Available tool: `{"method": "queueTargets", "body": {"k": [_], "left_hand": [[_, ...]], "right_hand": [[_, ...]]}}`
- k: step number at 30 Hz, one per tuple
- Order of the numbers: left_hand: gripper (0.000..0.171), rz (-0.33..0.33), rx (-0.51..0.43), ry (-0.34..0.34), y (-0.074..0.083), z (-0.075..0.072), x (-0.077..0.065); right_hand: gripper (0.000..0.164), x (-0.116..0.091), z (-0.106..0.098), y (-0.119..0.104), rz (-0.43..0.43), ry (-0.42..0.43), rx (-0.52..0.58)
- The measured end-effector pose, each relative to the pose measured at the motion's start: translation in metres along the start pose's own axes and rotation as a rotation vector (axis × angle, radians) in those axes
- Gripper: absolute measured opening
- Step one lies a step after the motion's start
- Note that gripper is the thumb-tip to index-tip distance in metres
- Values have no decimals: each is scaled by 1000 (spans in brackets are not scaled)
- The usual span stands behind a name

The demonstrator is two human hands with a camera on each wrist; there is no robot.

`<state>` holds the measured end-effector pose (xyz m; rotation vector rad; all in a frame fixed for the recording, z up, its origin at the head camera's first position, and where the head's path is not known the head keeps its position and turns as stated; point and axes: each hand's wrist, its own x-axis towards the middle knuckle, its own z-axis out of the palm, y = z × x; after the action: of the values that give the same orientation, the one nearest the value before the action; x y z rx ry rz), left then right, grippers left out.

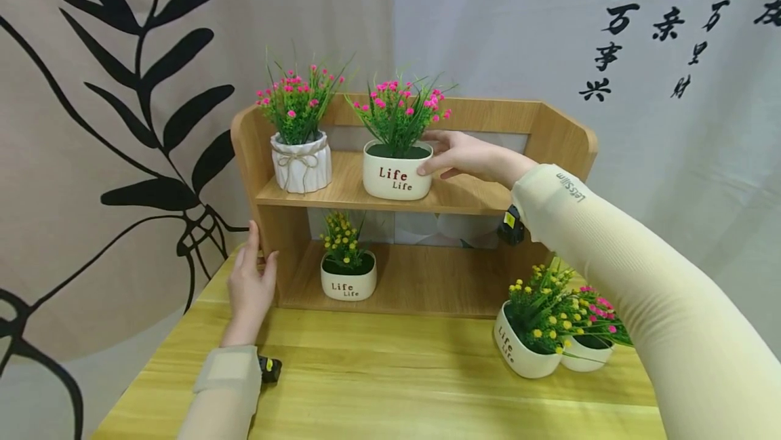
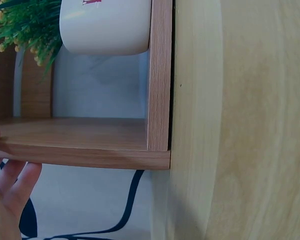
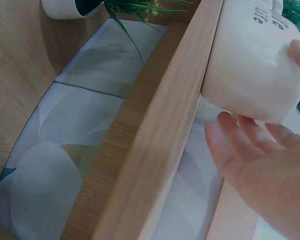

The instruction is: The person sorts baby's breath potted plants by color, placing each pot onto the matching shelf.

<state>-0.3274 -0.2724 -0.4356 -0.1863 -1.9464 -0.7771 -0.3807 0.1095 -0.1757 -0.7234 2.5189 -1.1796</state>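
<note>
A two-tier wooden shelf stands on the table. On its upper board sits a cream oval pot reading "Life", with pink flowers and green grass. My right hand holds this pot's right end, thumb on the front and fingers at the side. At the shelf's left side panel, my left hand holds the front edge, with the thumb inside and fingers outside. Left of the held pot is a white fluted pot with twine and pink flowers. On the lower board stands a cream pot with yellow flowers.
Two more cream pots stand at the table's right: one with yellow flowers, leaning slightly, and one with pink flowers partly behind it. The wooden table extends in front of the shelf. A printed curtain hangs behind.
</note>
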Motion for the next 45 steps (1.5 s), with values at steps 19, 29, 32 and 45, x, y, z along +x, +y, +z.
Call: {"method": "queueTargets", "body": {"k": [19, 29, 32, 45], "left_hand": [[79, 1, 3, -9, 1, 0, 1], [79, 0, -9, -2, 0, 0, 0], [79, -2, -5, 4, -1, 1, 0], [80, 2, -10, 16, -3, 4, 0]], "right_hand": [[89, 13, 11, -2, 3, 36, 59], [89, 0, 7, -6, 7, 7, 67], [86, -9, 1, -3, 2, 2, 75], [65, -77, -9, 18, -51, -62, 95]]}}
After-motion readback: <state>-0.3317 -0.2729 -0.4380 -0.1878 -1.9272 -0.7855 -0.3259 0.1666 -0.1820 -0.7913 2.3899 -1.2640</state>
